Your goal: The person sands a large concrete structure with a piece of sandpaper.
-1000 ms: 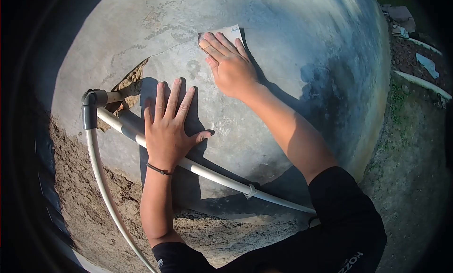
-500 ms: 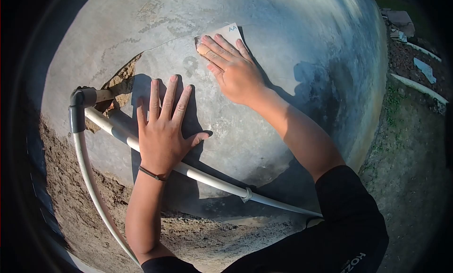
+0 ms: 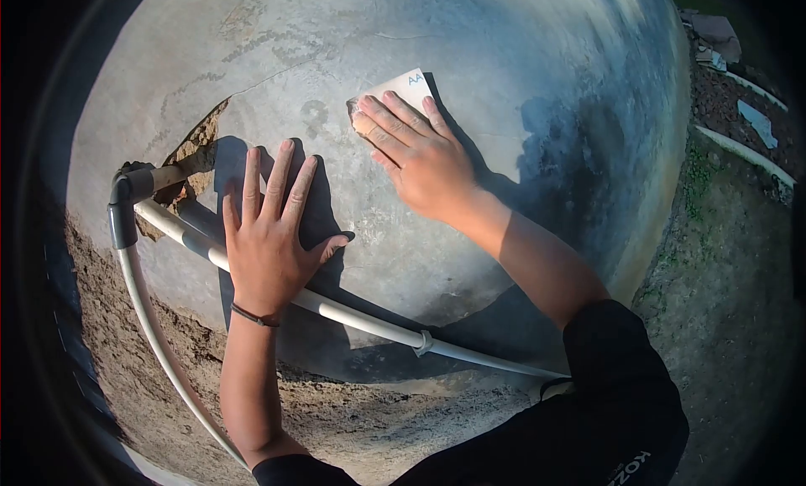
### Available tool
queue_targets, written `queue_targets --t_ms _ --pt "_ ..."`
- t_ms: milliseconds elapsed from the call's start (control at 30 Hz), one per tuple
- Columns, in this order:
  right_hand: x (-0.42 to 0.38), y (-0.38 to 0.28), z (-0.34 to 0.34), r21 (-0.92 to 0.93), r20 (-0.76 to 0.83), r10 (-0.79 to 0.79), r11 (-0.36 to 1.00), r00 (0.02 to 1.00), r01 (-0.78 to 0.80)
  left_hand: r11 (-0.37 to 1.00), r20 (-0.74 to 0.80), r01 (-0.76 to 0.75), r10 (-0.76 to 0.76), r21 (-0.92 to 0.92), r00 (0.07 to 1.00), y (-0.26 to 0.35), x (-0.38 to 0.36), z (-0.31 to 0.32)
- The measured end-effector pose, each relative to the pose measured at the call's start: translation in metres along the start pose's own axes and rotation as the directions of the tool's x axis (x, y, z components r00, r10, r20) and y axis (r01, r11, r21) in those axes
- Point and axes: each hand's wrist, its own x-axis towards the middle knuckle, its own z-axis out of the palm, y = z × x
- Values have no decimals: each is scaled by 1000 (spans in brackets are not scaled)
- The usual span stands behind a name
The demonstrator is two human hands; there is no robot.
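My right hand (image 3: 428, 163) lies flat on a pale piece of sandpaper (image 3: 414, 85) with blue letters at its top corner, pressing it to the rounded grey concrete surface (image 3: 395, 251). Its fingers reach toward the upper left, and the palm hides most of the sheet. Spread against the same concrete, my left hand (image 3: 273, 243) has its fingers apart and nothing in it. The wrist of that hand is above a white pipe (image 3: 361, 318), wearing a dark band (image 3: 254, 316).
A grey elbow fitting (image 3: 128, 192) sticks out by a broken, earthy gap (image 3: 197, 146) at left. From it a pale pipe (image 3: 159, 335) curves downward. Rough soil (image 3: 151, 377) lies below; scattered debris (image 3: 756, 121) is at far right.
My right hand has slid the sandpaper down and slightly right across the concrete. My left hand keeps its place on the surface; the whole view has shifted a little.
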Motion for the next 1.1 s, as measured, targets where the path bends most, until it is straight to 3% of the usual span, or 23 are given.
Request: queue_targets --t_ms 133,233,367,433,500,600,667,700,800,900,967,1033,1100 --pt "-203 -21 -16 -1 268 126 991 955 -131 999 34 31 -31 -10 999 1 -8 -1" --pt "-190 -39 -24 -25 259 169 985 951 -168 999 21 31 -31 -24 999 1 -7 0" --pt "1 -12 -3 82 -59 60 995 996 -55 996 45 68 -65 -63 997 3 -11 -5" --pt "-7 -11 3 70 -44 52 996 998 -49 996 77 52 -46 -79 996 -1 -13 -10" --pt "-77 -14 1 14 53 41 999 998 -42 995 85 61 -54 -75 995 -4 -17 -10" --pt "-233 -24 -18 -61 303 167 986 938 -156 993 91 81 -74 -82 993 -1 -26 -11" --pt "-221 -32 -18 -55 294 222 975 930 -216 993 101 58 -48 -101 994 1 -24 -10" --pt "-185 -29 -6 26 208 180 982 961 -189 993 95 65 -56 -98 994 3 -23 -8" --pt "-6 -18 13 112 -41 62 992 997 -57 993 84 97 -91 -62 992 0 -29 -9" --pt "23 -13 17 89 -57 -10 996 998 15 995 46 67 -63 -76 997 -9 -31 -9" --pt "-71 -16 3 66 78 -6 998 997 1 995 59 71 -67 -70 996 -9 -33 -10" --pt "-196 -24 -5 113 283 145 977 948 -183 994 27 96 -95 -61 995 -5 -33 -7" --pt "-226 -32 -16 43 362 144 984 921 -171 994 17 98 -97 -48 995 -2 -35 -4"
